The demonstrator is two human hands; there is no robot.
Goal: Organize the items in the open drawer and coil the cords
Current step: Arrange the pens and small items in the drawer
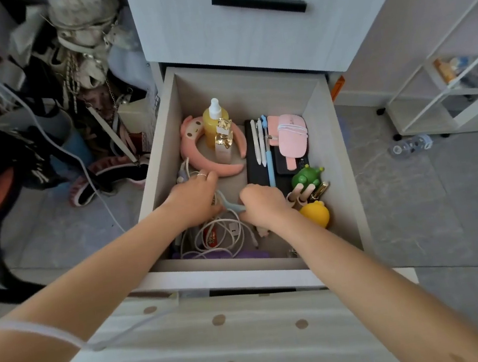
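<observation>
The open drawer [328, 144] holds a tangle of white cords [223, 234] near its front. Both hands reach into it. My left hand [196, 198] lies over the cords at the left, fingers curled down among them. My right hand [262, 205] pinches a light blue cord [230, 204] that runs across to the left hand. A pink plush headband [197, 153], a yellow spray bottle [215, 120] and a gold perfume bottle [224, 140] stand at the back left. Pens [260, 144] and a pink mirror [291, 137] lie on a black case [254, 169].
A green toy [307, 176] and a yellow toy [316, 214] sit at the drawer's right front. A purple item [232, 254] lies under the cords. Bags and shoes crowd the floor at the left. A white shelf [445, 93] stands at the right.
</observation>
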